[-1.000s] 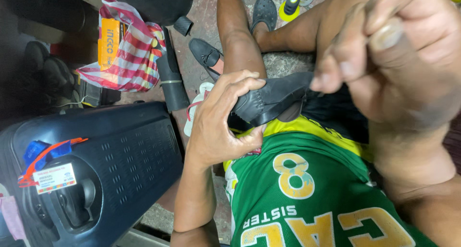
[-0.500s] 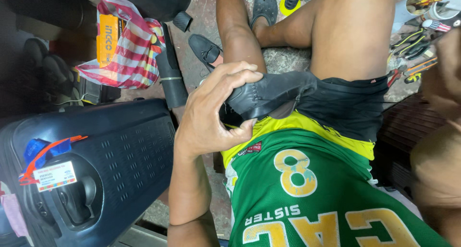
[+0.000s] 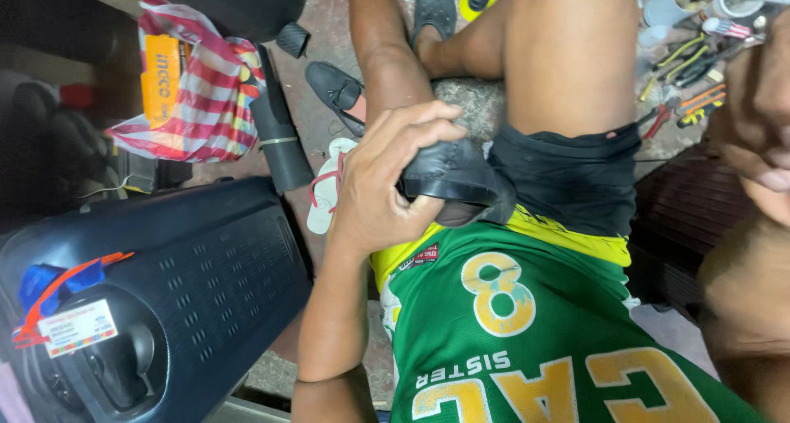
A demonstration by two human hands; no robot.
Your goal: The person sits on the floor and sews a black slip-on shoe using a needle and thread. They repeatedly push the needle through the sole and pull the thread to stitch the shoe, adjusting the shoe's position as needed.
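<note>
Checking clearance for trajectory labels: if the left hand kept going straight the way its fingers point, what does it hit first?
The left hand already grips the black shoe on the lap, fingers aimed toward the far thigh. Straight on, they would probably meet that bare thigh first, though depth is unclear from one view.

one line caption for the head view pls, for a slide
Left hand grips a black shoe on the lap; right hand is raised, blurred, near hand tools on the floor.
</note>
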